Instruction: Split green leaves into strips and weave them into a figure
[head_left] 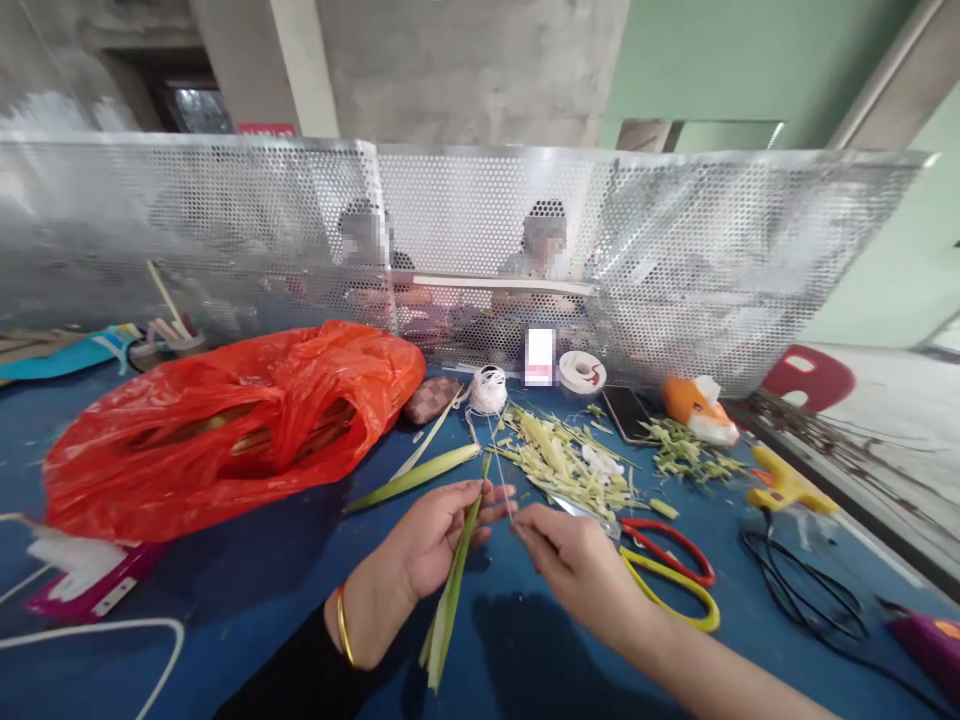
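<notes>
At the middle of the table's point(300, 610) near edge, the left hand point(427, 535) is palm up, its thumb pinching a folded leaf point(457, 580) whose loose end points toward that edge. The right hand point(577, 555) is closed, fingertips gripping white thread point(502, 482) beside the leaf's upper end. The step in hand looks like drawing the thread taut by the leaf; working it closely calls for a steady leaf pinch and an even pull, without creasing the leaf.

Toward the near right corner lies a purple tool point(930, 645); scissors point(671, 595) sit just beyond the right wrist, and a yellow glue gun point(791, 487) is by the right edge. Farther in are leaf scraps point(559, 450). A red bag point(247, 430) fills the left side. Near the far edge stand the thread ball point(489, 390), a spool point(582, 372) and a phone point(628, 415). Beyond a perforated screen point(675, 220), two people are seated.
</notes>
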